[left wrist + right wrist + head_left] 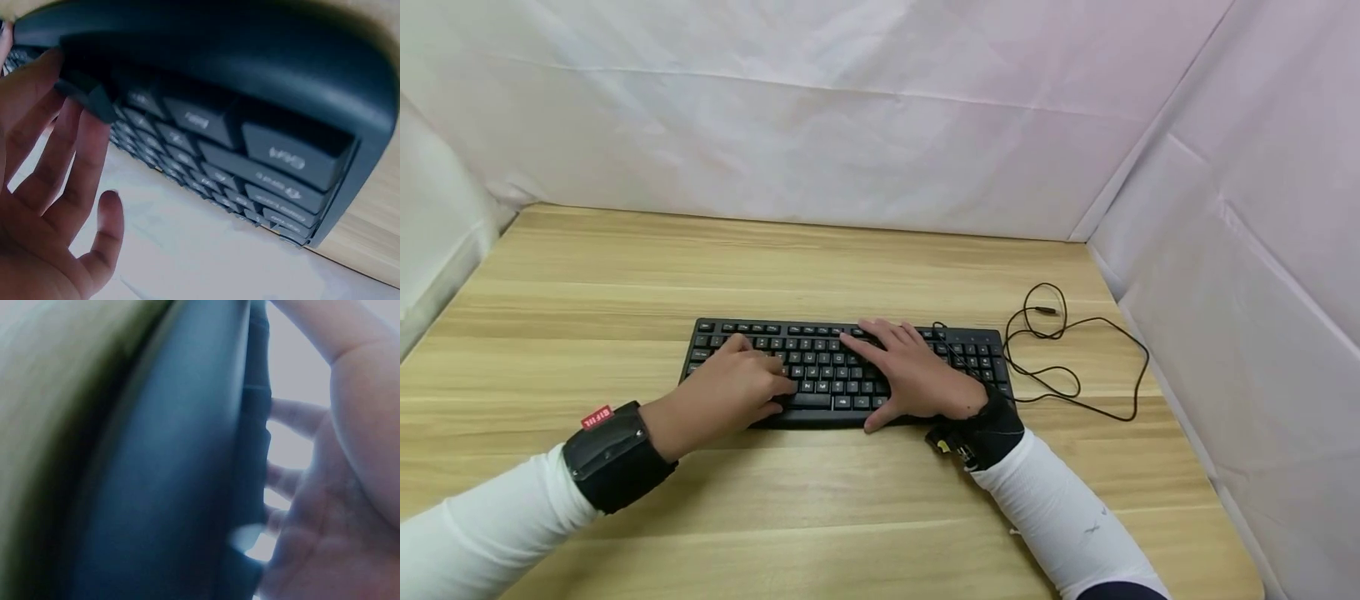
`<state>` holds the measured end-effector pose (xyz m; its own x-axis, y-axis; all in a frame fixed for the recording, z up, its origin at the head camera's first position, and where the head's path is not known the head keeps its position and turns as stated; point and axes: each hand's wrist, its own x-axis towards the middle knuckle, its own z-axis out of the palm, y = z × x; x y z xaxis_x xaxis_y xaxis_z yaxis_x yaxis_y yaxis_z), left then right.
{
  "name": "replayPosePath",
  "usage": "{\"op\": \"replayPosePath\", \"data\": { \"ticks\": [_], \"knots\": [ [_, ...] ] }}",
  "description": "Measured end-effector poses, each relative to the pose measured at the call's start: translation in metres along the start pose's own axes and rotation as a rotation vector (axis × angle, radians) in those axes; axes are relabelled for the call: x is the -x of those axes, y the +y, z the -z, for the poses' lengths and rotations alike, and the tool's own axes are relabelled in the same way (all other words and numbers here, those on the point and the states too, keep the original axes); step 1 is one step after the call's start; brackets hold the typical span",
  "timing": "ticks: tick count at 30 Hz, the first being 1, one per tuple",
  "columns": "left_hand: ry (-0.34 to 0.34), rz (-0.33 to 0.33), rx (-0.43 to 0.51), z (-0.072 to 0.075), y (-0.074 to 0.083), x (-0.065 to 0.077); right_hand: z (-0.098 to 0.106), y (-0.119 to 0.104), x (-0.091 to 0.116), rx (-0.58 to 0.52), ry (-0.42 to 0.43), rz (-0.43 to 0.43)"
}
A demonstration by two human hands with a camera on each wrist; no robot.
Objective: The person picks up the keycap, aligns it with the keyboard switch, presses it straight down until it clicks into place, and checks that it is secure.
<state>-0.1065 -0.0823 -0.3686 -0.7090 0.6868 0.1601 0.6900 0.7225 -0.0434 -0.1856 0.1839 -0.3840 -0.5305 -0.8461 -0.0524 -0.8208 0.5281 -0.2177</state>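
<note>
A black computer keyboard (pixel 820 421) lies flat on the wooden table. My left hand (pixel 726 387) is at its front, left of the middle. In the left wrist view, the thumb and fingers of that hand (pixel 56 169) pinch the end of the space bar (pixel 87 94), which stands tilted above the neighbouring keys. Spread over the right half of the keyboard, my right hand (pixel 917 375) rests on the keys with straight fingers, its thumb at the front edge. The right wrist view is blurred; there the right hand (pixel 319 506) lies along the keyboard's side (pixel 169 450).
A thin black cable (pixel 1138 383) lies in loose loops to the right of the keyboard, its plug (pixel 1045 310) toward the back. The wooden table (pixel 775 517) meets white cloth walls (pixel 820 125) behind and at both sides.
</note>
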Motion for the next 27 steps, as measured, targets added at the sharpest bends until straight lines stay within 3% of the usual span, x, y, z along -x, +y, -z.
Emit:
{"op": "replayPosePath", "data": {
  "ticks": [8, 13, 22, 27],
  "knots": [
    [0.029, -0.083, -0.073, -0.0051, 0.0027, 0.004, -0.0016, 0.002, 0.0019, 0.007, 0.018, 0.012],
    [0.022, -0.097, -0.102, -0.0031, 0.0028, 0.0039, -0.0013, 0.0017, 0.002, 0.007, 0.026, 0.01],
    [0.062, -0.114, -0.052, -0.0016, 0.0038, 0.0037, -0.0015, 0.0009, 0.0019, 0.005, 0.018, 0.008],
    [0.05, -0.12, -0.03, -0.0037, 0.0067, 0.0047, -0.0013, 0.0003, 0.0011, 0.003, 0.018, 0.011]
  ]
}}
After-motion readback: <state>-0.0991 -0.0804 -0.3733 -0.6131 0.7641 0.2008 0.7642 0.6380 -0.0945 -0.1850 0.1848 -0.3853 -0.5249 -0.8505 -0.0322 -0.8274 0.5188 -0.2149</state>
